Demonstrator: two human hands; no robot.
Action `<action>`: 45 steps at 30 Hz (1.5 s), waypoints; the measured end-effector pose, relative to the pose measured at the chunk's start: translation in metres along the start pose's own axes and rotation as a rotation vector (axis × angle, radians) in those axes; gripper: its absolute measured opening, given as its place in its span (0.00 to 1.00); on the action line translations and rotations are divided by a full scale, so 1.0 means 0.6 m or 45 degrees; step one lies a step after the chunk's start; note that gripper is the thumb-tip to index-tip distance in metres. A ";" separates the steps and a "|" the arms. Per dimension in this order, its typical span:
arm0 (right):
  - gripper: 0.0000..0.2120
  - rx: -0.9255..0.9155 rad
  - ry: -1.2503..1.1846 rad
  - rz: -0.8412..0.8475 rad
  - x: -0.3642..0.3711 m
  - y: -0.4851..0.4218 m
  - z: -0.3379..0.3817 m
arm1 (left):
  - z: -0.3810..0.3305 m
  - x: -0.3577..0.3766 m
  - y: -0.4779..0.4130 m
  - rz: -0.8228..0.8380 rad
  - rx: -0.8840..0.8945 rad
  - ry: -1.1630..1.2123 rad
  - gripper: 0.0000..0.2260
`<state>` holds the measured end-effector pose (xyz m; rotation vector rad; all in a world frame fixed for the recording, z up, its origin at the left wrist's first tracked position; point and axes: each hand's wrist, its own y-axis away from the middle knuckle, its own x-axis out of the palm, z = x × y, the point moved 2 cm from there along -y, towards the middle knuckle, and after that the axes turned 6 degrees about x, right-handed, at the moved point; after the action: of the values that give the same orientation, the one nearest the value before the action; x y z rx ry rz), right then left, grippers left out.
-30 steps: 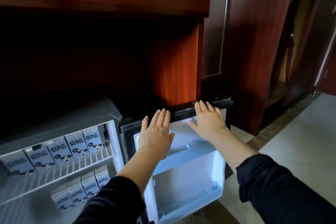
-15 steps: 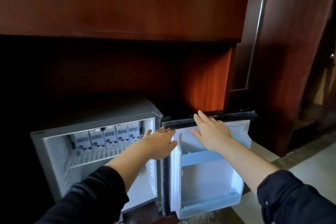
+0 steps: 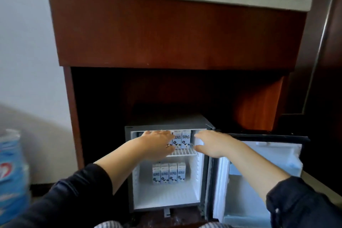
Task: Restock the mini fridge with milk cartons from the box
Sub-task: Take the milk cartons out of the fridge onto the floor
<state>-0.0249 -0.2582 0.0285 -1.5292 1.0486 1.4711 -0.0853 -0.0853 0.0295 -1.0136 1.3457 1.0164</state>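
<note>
A second ago both my hands lay flat on the top edge of the open door. Now they have left it and reached into the mini fridge. My left hand lies with straight fingers across the front of the upper milk cartons, hiding all but two of them. I cannot tell whether it actually touches them. My right hand is spread and holds nothing, at the right end of the wire shelf.

Four more cartons stand in a row on the fridge floor below. The box is out of sight. A blurred blue pack sits at my far left.

With neither hand carrying anything, I judge I am squaring up the top row rather than loading it, so restocking looks nearly done. The door is not yet shut.
</note>
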 end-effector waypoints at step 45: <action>0.25 -0.084 -0.322 -0.653 0.302 -0.506 0.158 | 0.357 0.346 -0.382 -0.941 -0.455 0.694 0.29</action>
<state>0.2201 -0.0659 -0.1636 -1.4694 0.4186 1.2937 0.1883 0.0585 -0.1851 -1.9757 1.0557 0.4208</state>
